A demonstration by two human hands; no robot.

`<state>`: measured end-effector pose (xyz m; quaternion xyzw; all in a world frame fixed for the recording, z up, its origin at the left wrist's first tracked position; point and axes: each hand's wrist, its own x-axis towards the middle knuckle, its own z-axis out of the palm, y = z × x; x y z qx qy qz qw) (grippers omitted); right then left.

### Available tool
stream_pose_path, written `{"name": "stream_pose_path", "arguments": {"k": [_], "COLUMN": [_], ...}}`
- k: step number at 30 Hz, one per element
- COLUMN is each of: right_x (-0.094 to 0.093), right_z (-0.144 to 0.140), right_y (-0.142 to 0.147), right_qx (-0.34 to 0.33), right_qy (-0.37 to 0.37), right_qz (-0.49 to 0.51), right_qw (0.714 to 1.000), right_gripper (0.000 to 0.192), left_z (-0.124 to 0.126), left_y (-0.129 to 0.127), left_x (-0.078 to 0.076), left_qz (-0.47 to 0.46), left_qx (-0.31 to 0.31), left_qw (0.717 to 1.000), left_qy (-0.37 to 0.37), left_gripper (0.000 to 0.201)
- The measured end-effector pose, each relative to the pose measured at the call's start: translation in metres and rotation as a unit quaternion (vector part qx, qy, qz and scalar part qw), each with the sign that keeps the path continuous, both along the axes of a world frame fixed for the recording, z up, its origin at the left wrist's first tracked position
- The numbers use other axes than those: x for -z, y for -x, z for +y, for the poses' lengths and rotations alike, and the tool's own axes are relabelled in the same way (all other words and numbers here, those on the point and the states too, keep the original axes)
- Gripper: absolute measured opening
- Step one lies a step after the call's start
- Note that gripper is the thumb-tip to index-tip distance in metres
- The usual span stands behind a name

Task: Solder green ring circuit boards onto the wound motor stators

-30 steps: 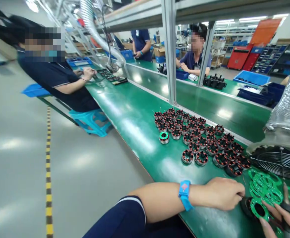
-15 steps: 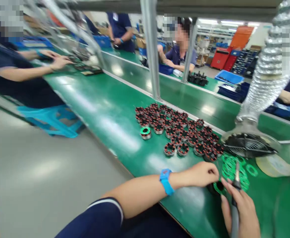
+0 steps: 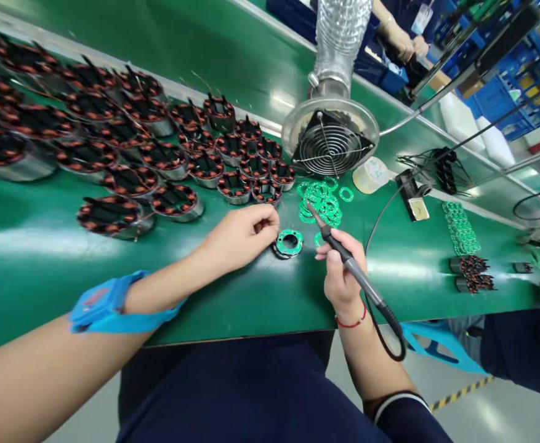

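Observation:
In my right hand [image 3: 343, 264] is a soldering iron [image 3: 359, 277], its tip pointing up and left over a pile of green ring-shaped circuit boards [image 3: 320, 202]. A motor stator [image 3: 288, 252] stands on the green bench, with a green ring board [image 3: 296, 236] lying on its top. My left hand [image 3: 244, 237] is closed, its fingertips at the stator's left edge; the fingertips themselves are partly hidden. One more green ring lies partly behind my right fingers.
Several stators with copper windings [image 3: 163, 157] crowd the left. A fume extractor [image 3: 330, 144] hangs above the boards. Behind it are a tape roll [image 3: 370, 175] and an iron stand [image 3: 412, 197]. Stacked green boards [image 3: 460, 227] lie right. A co-worker's hands [image 3: 401, 43] show across the bench.
My view has swung right and down, so the stator and both hands now sit mid-frame. My right hand with the soldering iron is now apart from the stator; my left hand stays by it.

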<state>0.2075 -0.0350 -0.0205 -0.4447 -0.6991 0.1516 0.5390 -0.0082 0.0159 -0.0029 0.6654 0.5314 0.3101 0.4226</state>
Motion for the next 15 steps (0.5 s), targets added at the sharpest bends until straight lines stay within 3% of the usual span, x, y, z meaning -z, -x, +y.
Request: {"name": "stream_pose_path", "arguments": {"k": [6,15], "right_x": [-0.0003,-0.0058], "right_z": [-0.0046,-0.0043], "right_y": [-0.0009,0.0026], "right_qx": [-0.027,-0.046], "right_qy": [-0.027,-0.005], "right_qz": [0.004,-0.028], "right_qw": [0.999,0.999], "right_gripper": [0.022,0.025], "left_z": [-0.0008,-0.0011], "left_y": [-0.0004,-0.0004], "left_x": [-0.0065,-0.0067], "left_qz": [0.068,0.11], "left_qx": [0.003,0.008], "left_qw": [0.995,0.991], "left_qy": [-0.069,-0.07], "left_gripper": [0.016,0.015]}}
